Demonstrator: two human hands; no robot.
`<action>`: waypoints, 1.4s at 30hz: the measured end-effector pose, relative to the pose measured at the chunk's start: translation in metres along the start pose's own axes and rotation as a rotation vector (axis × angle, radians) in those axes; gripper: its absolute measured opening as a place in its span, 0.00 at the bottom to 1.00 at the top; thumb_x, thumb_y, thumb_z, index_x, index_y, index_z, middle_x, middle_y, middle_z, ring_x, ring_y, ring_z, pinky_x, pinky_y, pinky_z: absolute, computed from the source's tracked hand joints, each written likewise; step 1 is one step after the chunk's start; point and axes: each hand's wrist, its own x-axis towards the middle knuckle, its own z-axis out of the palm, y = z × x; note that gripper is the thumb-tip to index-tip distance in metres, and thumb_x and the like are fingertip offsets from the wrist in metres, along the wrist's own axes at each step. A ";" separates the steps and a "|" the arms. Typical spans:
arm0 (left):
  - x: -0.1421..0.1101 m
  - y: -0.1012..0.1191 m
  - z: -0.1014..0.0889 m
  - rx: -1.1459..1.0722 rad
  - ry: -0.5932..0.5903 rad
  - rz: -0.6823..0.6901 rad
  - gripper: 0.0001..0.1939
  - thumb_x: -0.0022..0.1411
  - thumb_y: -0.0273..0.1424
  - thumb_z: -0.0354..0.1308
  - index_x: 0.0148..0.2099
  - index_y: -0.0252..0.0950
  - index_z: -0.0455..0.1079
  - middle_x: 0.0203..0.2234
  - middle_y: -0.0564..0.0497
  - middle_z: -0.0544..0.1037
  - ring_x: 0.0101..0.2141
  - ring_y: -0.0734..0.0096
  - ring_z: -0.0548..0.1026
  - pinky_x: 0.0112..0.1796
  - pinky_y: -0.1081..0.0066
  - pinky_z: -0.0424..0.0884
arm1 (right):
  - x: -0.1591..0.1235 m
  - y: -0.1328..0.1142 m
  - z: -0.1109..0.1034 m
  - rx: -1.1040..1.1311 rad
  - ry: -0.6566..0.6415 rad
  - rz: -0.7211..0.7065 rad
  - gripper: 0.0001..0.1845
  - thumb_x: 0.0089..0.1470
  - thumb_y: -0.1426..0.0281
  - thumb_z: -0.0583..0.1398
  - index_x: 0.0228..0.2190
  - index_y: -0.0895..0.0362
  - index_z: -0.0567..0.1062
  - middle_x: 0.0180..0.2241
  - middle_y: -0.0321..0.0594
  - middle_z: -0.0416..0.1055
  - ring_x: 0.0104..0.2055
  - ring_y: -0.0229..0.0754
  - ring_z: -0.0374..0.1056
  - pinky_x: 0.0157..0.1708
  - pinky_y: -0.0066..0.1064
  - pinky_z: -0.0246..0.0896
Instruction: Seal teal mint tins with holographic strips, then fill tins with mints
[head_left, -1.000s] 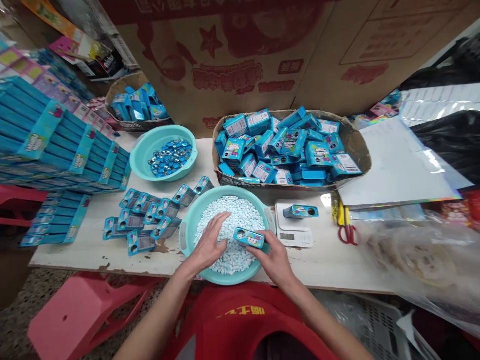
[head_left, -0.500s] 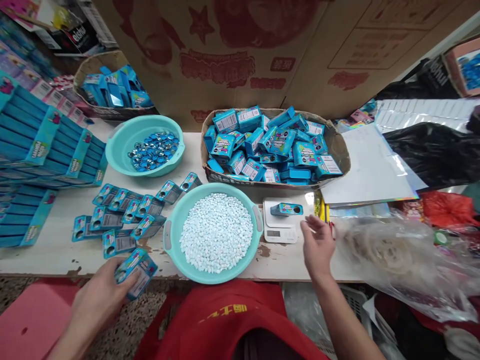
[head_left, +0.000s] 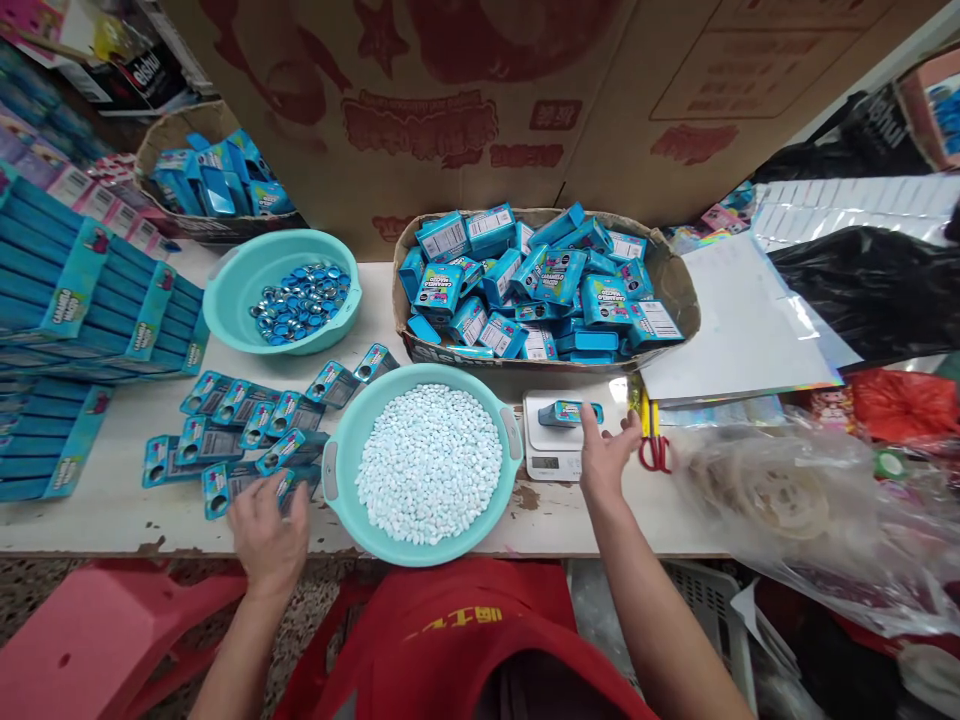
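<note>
My left hand [head_left: 268,530] is at the front left of the table, thumb and fingers around a small blue candy tin [head_left: 286,488], partly hidden by the fingers. Just beyond it stand several similar tins [head_left: 229,400] with round openings facing up. On the right, a white digital scale [head_left: 551,463] bears another blue tin [head_left: 561,413]. My right hand [head_left: 609,455] is beside that tin with fingers apart, one fingertip overlapping its end; whether it touches cannot be seen. Between my hands sits a turquoise basin [head_left: 339,425] of small white candies [head_left: 429,465].
Behind the candies is a cardboard tray [head_left: 679,290] heaped with blue tins. A second turquoise basin [head_left: 217,305] holds round metallic lids [head_left: 300,305]. Blue display boxes [head_left: 75,290] are stacked at left. Red-handled scissors [head_left: 655,452] and a clear plastic bag [head_left: 780,490] lie at right.
My left hand has carried its tin forward and right, from over the table edge to the group of tins. My right hand has moved left, closer to the tin on the scale.
</note>
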 end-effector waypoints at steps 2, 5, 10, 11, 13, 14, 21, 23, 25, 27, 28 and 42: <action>-0.004 0.029 0.012 -0.133 -0.095 0.103 0.19 0.62 0.40 0.49 0.50 0.34 0.66 0.44 0.38 0.71 0.51 0.54 0.67 0.53 0.54 0.61 | 0.000 -0.006 0.023 -0.040 0.048 -0.019 0.50 0.45 0.53 0.63 0.59 0.62 0.46 0.59 0.62 0.43 0.63 0.60 0.41 0.58 0.55 0.46; -0.011 0.077 0.044 -0.145 -0.345 0.146 0.27 0.60 0.44 0.50 0.57 0.33 0.61 0.55 0.35 0.64 0.58 0.48 0.59 0.55 0.50 0.56 | 0.005 -0.009 0.045 -0.137 0.074 -0.048 0.51 0.41 0.61 0.65 0.59 0.61 0.45 0.58 0.62 0.43 0.63 0.64 0.39 0.57 0.59 0.44; -0.008 0.125 0.092 -0.041 -0.451 -0.124 0.34 0.59 0.49 0.49 0.60 0.30 0.59 0.57 0.30 0.60 0.58 0.39 0.56 0.53 0.44 0.55 | 0.012 0.000 0.035 -0.149 -0.024 -0.113 0.50 0.36 0.71 0.62 0.58 0.63 0.45 0.57 0.60 0.46 0.60 0.60 0.49 0.57 0.51 0.50; -0.006 0.129 0.096 -0.063 -0.443 -0.124 0.33 0.59 0.48 0.50 0.59 0.30 0.61 0.54 0.31 0.63 0.56 0.41 0.59 0.52 0.46 0.56 | 0.011 0.002 0.030 -0.120 -0.055 -0.119 0.49 0.37 0.70 0.62 0.58 0.63 0.46 0.57 0.60 0.47 0.59 0.58 0.51 0.56 0.49 0.52; -0.002 0.135 0.101 -0.137 -0.434 -0.094 0.28 0.58 0.46 0.52 0.54 0.32 0.66 0.48 0.35 0.68 0.52 0.46 0.64 0.51 0.50 0.59 | 0.009 0.006 0.020 -0.075 -0.102 -0.101 0.48 0.39 0.67 0.62 0.58 0.62 0.47 0.57 0.58 0.51 0.56 0.55 0.57 0.54 0.47 0.55; -0.001 0.137 0.102 -0.183 -0.435 -0.088 0.25 0.57 0.45 0.54 0.51 0.34 0.69 0.45 0.37 0.70 0.50 0.48 0.65 0.50 0.52 0.60 | 0.008 0.008 0.017 -0.063 -0.107 -0.079 0.46 0.39 0.67 0.62 0.58 0.62 0.49 0.56 0.57 0.54 0.55 0.55 0.59 0.54 0.48 0.56; 0.008 0.143 0.097 -0.908 -0.528 -0.529 0.12 0.43 0.38 0.65 0.28 0.37 0.70 0.25 0.52 0.71 0.33 0.64 0.71 0.38 0.68 0.66 | 0.004 -0.004 -0.006 0.249 -0.052 -0.042 0.35 0.38 0.61 0.65 0.48 0.64 0.68 0.44 0.49 0.70 0.46 0.50 0.69 0.49 0.47 0.62; 0.014 0.140 0.089 -1.055 -0.554 -0.637 0.15 0.42 0.42 0.64 0.28 0.36 0.69 0.23 0.54 0.70 0.28 0.69 0.70 0.30 0.71 0.66 | -0.007 -0.021 -0.017 0.298 -0.132 -0.093 0.33 0.39 0.59 0.66 0.47 0.61 0.70 0.42 0.46 0.72 0.44 0.48 0.70 0.48 0.46 0.64; 0.020 0.139 0.075 -1.181 -0.596 -0.698 0.17 0.44 0.44 0.62 0.30 0.36 0.67 0.21 0.54 0.70 0.23 0.72 0.69 0.24 0.73 0.65 | -0.026 -0.039 -0.023 0.297 -0.271 -0.134 0.31 0.41 0.58 0.66 0.46 0.59 0.72 0.41 0.45 0.73 0.41 0.47 0.71 0.45 0.44 0.66; 0.027 0.142 0.058 -1.368 -0.642 -0.783 0.16 0.44 0.42 0.61 0.31 0.36 0.66 0.19 0.56 0.69 0.19 0.75 0.68 0.20 0.76 0.62 | -0.049 -0.052 -0.022 0.281 -0.463 -0.144 0.29 0.42 0.57 0.66 0.45 0.57 0.73 0.40 0.44 0.75 0.39 0.46 0.72 0.41 0.41 0.68; 0.030 0.146 0.048 -1.462 -0.655 -0.813 0.16 0.44 0.41 0.61 0.31 0.36 0.65 0.18 0.56 0.68 0.17 0.76 0.67 0.18 0.77 0.60 | -0.061 -0.057 -0.019 0.266 -0.555 -0.147 0.28 0.42 0.57 0.66 0.44 0.57 0.73 0.39 0.44 0.75 0.38 0.46 0.72 0.39 0.40 0.69; 0.033 0.195 0.002 -1.648 -0.443 -0.619 0.14 0.50 0.40 0.61 0.28 0.35 0.64 0.19 0.56 0.70 0.21 0.74 0.72 0.25 0.73 0.68 | -0.118 -0.060 0.008 -0.010 -0.819 -0.711 0.15 0.51 0.66 0.62 0.42 0.49 0.74 0.41 0.41 0.75 0.45 0.50 0.69 0.46 0.44 0.62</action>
